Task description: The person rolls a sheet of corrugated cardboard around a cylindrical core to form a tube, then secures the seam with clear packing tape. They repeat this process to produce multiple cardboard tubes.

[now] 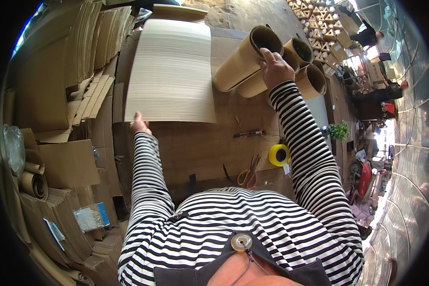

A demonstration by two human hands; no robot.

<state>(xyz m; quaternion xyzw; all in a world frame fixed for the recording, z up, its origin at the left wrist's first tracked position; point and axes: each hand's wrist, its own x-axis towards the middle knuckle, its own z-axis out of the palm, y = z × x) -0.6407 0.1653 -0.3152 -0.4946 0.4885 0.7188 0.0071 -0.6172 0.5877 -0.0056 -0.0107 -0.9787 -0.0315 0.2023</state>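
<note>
My left hand point(140, 125) grips the near left corner of a ribbed corrugated cardboard sheet point(171, 75) that lies over the work table point(193, 150). With its fingers on the rim and inside the opening, my right hand point(278, 69) holds a thick cardboard tube point(236, 59). Beside it stand more tubes point(312, 80), tilted in a group. Nearer to me on the table are a red and black utility knife point(250, 133), a roll of yellow tape point(279, 155) and scissors with yellow and red handles point(247, 178).
Stacks of flat cardboard point(82, 46) and a rolled cardboard piece point(34, 184) fill the left side. A green plant point(338, 131) stands right of the table. Triangular wooden pieces point(318, 25) lie at the upper right. People point(386, 91) and a red motorbike point(365, 178) are farther right.
</note>
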